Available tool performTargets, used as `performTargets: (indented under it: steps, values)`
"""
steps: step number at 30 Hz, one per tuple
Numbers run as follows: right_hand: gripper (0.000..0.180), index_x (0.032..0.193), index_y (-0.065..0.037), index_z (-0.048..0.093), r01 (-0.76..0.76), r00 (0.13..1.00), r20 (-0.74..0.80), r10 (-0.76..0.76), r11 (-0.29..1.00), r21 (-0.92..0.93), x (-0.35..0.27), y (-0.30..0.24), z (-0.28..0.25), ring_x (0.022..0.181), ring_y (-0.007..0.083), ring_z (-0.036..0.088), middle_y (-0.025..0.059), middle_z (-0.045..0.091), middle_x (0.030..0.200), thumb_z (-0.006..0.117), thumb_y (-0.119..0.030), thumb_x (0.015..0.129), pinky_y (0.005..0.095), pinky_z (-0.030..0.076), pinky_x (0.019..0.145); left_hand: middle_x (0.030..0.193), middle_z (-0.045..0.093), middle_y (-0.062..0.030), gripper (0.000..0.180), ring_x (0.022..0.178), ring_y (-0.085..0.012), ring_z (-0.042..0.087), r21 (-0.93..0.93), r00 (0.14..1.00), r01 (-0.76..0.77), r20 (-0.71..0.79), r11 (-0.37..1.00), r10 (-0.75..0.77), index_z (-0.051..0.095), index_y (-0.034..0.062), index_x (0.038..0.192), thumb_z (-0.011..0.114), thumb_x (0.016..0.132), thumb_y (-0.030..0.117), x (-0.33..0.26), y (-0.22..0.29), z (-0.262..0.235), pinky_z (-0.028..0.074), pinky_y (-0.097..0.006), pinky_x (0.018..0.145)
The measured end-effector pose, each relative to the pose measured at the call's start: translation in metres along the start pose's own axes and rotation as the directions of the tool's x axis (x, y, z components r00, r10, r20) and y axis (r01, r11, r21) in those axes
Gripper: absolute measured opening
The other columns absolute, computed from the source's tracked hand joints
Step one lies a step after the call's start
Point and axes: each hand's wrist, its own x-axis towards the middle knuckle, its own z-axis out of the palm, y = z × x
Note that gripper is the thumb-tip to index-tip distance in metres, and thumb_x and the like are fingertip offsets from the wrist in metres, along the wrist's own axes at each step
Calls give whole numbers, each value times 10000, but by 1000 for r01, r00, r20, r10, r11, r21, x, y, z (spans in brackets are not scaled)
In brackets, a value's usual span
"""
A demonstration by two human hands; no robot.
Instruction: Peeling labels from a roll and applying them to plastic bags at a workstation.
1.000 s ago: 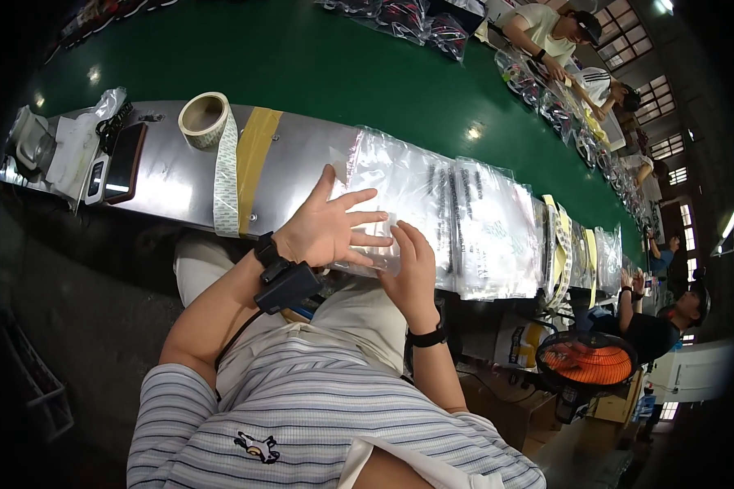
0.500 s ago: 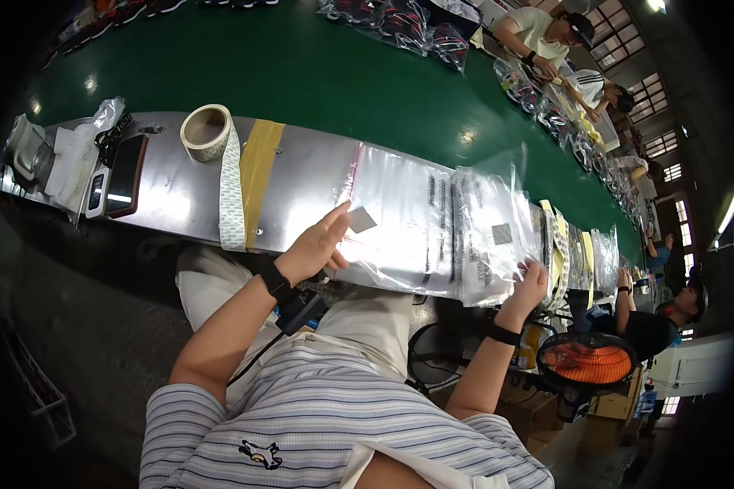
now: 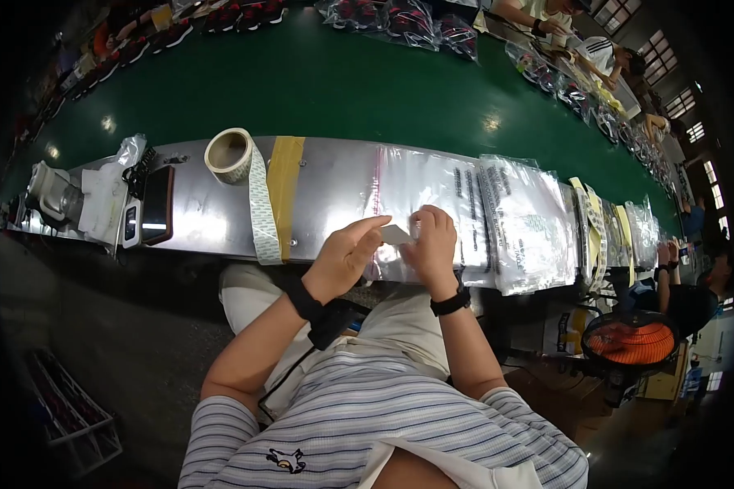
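Over the clear plastic bags (image 3: 432, 171) on the metal bench, my two hands have come close together. My left hand (image 3: 342, 254) pinches a small flat grey square (image 3: 395, 235) by its left edge. From the other side, the bent fingers of my right hand (image 3: 434, 248) close on the square's right edge. A second stack of clear bags (image 3: 530, 228) lies just right of my right hand, overlapping the first. The fingertips of both hands are partly hidden.
A roll of patterned tape (image 3: 230, 155) stands left, its strip hanging beside a yellow tape band (image 3: 285, 196). Farther left lie a dark phone-like device (image 3: 157, 205) and a white gadget (image 3: 130, 222). Bagged shoes (image 3: 412, 24) sit across the green surface (image 3: 342, 90). An orange fan (image 3: 632, 342) stands right.
My right hand has moved left from the right-hand bag stack to meet my left hand. Both now hold the grey square. The grey square on the right stack no longer shows. The view has shifted.
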Motion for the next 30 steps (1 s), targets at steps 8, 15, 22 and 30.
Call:
performTargets:
  steps: [8,15,22,30]
  values:
    - [580,1060,-49,511,16,1000,-2,-16,999,42,-13,-23,12,1086,321,455,124,494,1127,781,-259,591,458,321,914,1354,420,-179,940,1279,-254,390,-599,975,221,167,770,-150,276,-28,1395,153,859,734,39,-28,25,249,-378,1089]
    - [312,927,-30,595,-143,983,-83,164,967,210,-12,-9,14,1004,329,500,128,563,1052,730,-190,696,425,400,865,1230,481,-186,833,1143,-264,489,-757,953,270,123,595,-276,318,-25,1333,242,892,678,49,-49,13,424,-388,959]
    - [200,821,-59,553,-134,985,-107,134,991,8,-5,5,15,931,302,496,106,538,936,698,-134,707,412,370,816,1066,532,-162,735,1018,-264,547,-733,978,90,-63,675,-199,390,-40,1226,285,920,620,54,-65,32,452,-400,921]
    - [151,782,-42,500,-281,918,-152,367,870,405,-20,12,-1,620,299,534,131,513,732,641,-95,791,380,429,561,1002,563,-174,430,943,-268,608,-609,950,236,-20,757,-313,467,-33,1075,372,983,377,43,-68,20,515,-365,841]
